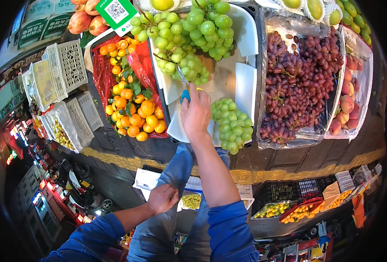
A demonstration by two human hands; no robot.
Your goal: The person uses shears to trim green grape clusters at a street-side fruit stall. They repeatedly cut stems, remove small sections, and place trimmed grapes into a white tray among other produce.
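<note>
My right hand (196,111) is closed round the blue-handled scissors (185,94). Their metal blades point away from me and reach the near edge of a bunch of green grapes (187,65). Behind it, a larger bunch of green grapes (211,30) fills the far end of the white-lined crate (247,87). A third bunch of green grapes (233,126) lies at the crate's near right corner, beside my right wrist. My left hand (163,198) is curled into a fist over my left leg, with nothing visible in it.
Left of the crate are mandarins (134,113) in red plastic. Dark red grapes (298,87) fill a box on the right, with peaches (347,98) beyond. A green code card (116,14) stands by pomegranates (86,19). More fruit crates (285,194) line the ground at lower right.
</note>
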